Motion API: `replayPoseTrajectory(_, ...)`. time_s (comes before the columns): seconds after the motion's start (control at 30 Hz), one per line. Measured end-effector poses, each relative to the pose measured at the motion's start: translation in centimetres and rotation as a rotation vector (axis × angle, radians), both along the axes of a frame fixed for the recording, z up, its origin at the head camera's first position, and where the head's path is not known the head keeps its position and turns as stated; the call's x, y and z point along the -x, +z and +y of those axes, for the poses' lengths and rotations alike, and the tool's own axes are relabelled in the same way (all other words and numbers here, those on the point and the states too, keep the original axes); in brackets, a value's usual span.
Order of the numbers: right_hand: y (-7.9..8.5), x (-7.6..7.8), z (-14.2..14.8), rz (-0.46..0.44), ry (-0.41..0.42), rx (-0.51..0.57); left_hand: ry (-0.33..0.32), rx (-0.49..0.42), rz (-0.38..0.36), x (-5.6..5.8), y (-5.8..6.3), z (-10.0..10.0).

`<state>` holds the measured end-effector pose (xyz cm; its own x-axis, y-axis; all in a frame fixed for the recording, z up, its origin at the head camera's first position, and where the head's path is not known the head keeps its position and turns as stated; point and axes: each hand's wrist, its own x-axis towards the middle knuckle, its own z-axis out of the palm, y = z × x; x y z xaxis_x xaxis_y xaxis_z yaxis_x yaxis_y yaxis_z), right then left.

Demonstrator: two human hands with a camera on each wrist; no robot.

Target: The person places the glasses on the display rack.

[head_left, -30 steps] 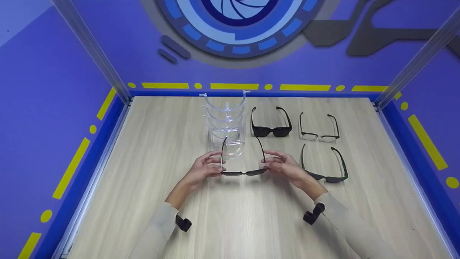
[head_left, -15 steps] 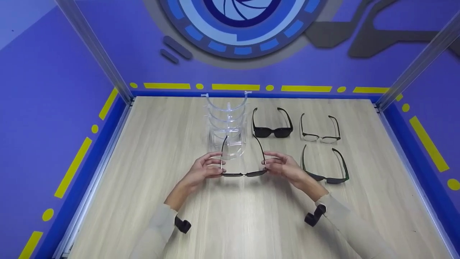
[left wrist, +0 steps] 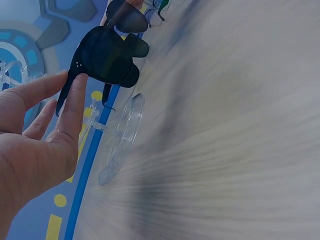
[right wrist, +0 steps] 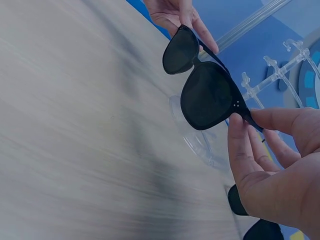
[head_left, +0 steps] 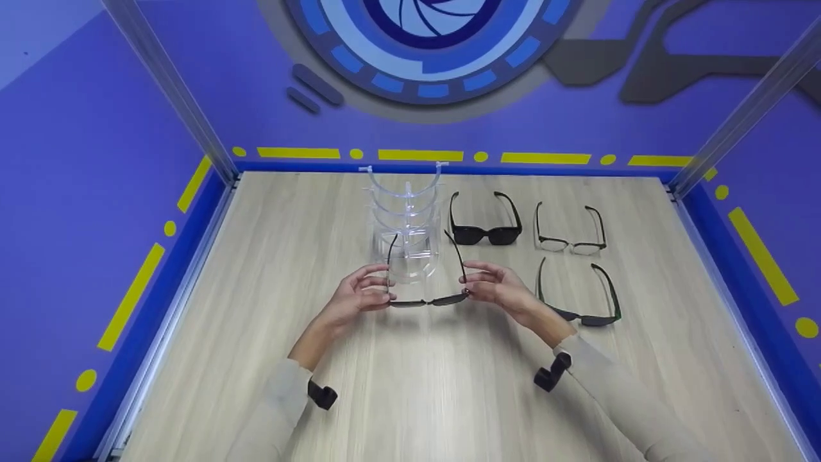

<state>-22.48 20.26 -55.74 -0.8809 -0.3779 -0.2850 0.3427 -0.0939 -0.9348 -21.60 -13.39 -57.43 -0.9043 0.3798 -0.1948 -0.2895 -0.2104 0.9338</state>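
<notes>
Between both hands a pair of dark sunglasses (head_left: 449, 299) is held above the table, lenses toward the person and temples unfolded toward the back. My left hand (head_left: 353, 298) pinches the frame at its left hinge. At the opposite hinge my right hand (head_left: 503, 290) pinches it between thumb and fingers. Round black lenses (right wrist: 207, 95) and small silver dots by the hinge show in the right wrist view. Just behind the sunglasses stands a clear acrylic eyewear stand (head_left: 405, 208) with several curved tiers; its lower part is seen past the temples.
Black thick-framed sunglasses (head_left: 486, 235) lie right of the stand. Further right are clear-lensed glasses (head_left: 571, 246), with dark green-tinged sunglasses (head_left: 596, 320) in front of them, near my right forearm. Blue panels (head_left: 192, 83) enclose the wooden table (head_left: 410, 398) at back and sides.
Both hands have carried the sunglasses slightly left and toward the stand, so the temples now reach further over its base. The grip at both hinges stays the same.
</notes>
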Motion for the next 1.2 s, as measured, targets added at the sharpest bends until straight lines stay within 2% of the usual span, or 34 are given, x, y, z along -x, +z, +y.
replayPoseTrajectory(0.23,0.5,1.3,-0.9,0.030,-0.015,-0.011,0.028,0.038,0.004,1.3,0.2,-0.7)
replayPoseTrajectory(0.67,0.8,3.2,-2.3,-0.027,-0.089,0.033,0.083,0.067,-0.015,3.2,1.2,-1.2)
replayPoseTrajectory(1.0,0.6,4.7,-3.2,0.009,-0.119,0.132,0.150,0.079,-0.035,5.0,1.0,-1.3)
replayPoseTrajectory(1.2,0.7,5.5,-3.7,-0.025,-0.165,0.106,0.172,0.081,-0.033,6.1,0.8,-1.2)
